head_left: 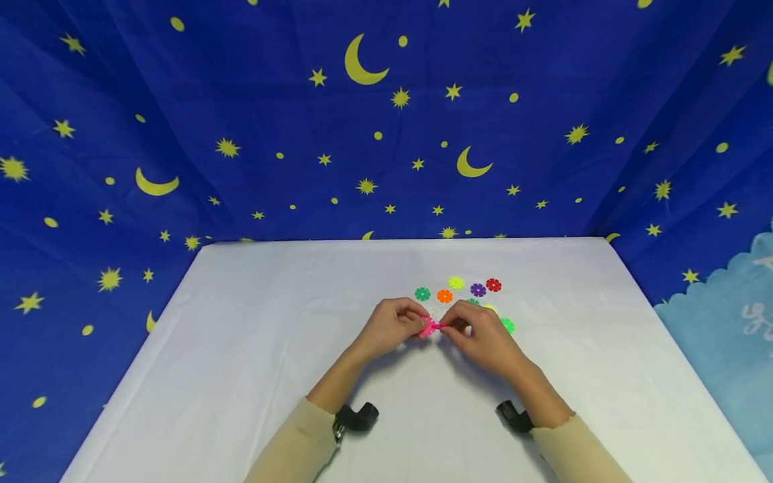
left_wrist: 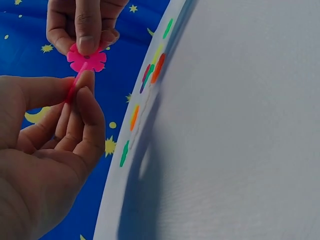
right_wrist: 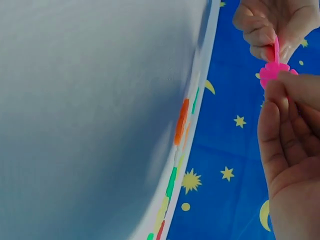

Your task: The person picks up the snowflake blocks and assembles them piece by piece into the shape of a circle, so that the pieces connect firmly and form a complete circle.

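Pink disc point(head_left: 428, 327) with notches is in the left hand point(head_left: 391, 327), pinched between thumb and fingers, and the right hand point(head_left: 483, 332) pinches a second pink disc point(left_wrist: 98, 61) the same way. Both are up over the white table point(head_left: 235, 376), turned across each other and touching at the rims; can't tell if the notches are actually locked.

Just past the hands there's a teal disc point(head_left: 422, 294), an orange disc point(head_left: 444, 296), a yellow disc point(head_left: 455, 283), a purple disc point(head_left: 478, 290) and a red disc point(head_left: 493, 285). A bright green disc point(head_left: 508, 325) pokes out behind the right hand.

As for writing: the light blue cloth point(head_left: 718, 349) at far right has white lettering point(head_left: 759, 316), kinda loopy, cut off by the picture edge. Maybe a "y", but I can't read the word.
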Motion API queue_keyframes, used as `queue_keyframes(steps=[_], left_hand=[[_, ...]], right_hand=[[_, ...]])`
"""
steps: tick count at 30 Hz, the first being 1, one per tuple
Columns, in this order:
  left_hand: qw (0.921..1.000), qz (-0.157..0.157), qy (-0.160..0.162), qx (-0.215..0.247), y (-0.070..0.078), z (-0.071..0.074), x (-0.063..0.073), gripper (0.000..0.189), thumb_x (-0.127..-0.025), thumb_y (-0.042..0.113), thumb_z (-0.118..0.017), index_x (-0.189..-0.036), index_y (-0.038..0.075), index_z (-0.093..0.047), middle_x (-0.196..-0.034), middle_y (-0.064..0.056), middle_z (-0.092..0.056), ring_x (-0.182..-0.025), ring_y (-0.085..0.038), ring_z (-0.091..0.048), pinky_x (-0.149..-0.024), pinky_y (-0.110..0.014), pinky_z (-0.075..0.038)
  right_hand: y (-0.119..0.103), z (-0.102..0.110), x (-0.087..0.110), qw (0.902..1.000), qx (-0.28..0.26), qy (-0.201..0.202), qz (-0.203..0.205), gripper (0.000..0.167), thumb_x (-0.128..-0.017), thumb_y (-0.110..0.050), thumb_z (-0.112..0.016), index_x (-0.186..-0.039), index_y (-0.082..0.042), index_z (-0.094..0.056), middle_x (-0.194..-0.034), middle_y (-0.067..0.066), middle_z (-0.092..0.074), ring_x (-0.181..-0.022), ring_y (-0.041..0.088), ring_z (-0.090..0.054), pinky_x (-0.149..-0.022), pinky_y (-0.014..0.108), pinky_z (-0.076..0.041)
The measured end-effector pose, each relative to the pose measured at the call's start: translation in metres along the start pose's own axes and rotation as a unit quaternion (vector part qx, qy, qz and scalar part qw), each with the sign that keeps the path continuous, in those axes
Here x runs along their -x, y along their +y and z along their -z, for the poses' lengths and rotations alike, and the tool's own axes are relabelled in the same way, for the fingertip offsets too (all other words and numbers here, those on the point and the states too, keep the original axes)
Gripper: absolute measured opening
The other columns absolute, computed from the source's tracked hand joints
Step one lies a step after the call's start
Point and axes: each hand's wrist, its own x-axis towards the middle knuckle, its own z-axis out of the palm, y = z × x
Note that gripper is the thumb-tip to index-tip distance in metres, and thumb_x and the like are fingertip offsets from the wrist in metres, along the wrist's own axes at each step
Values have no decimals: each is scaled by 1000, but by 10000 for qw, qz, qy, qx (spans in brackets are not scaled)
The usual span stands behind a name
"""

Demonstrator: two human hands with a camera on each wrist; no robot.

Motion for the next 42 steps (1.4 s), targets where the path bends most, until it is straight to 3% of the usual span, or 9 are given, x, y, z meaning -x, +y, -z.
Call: queue_keyframes(steps=[8, 22, 29, 42], left_hand=[[9978, 317, 74, 574, -4, -5, 0, 8, -85, 4, -71, -93, 2, -70, -78, -8, -69, -63, -18, -63, -60, -35, -53], [9963, 501, 188, 672, 4, -6, 4, 11, -85, -1, -69, -95, -3, -68, -81, -11, -69, -71, -24, -65, -71, -50, -53], [9965, 470, 118, 687, -2, -7, 2, 12, -84, 3, -71, -96, 3, -70, -86, -7, -69, -72, -18, -65, -69, -38, -55], [9962, 479, 88, 728, -1, -7, 1, 12, -84, 7, -73, -95, 3, -70, -84, -8, -68, -71, -18, -65, -67, -32, -55]], right_hand=[[1, -7, 3, 9997, 66, 178, 142, 20, -79, -3, -78, -87, -16, -67, -85, -12, -62, -73, 2, -58, -65, 24, -52], [-3, -10, 2, 9996, 83, -145, -231, 18, -83, -6, -76, -89, -17, -64, -86, -11, -60, -74, 3, -58, -65, 24, -52], [-2, -8, 3, 9989, 168, -287, -324, 20, -83, -6, -76, -90, -19, -63, -86, -14, -60, -74, 2, -58, -67, 24, -52], [-3, -8, 2, 9989, 132, -326, -309, 18, -83, -6, -75, -90, -17, -63, -86, -11, -60, -74, 3, -58, -65, 25, -53]])
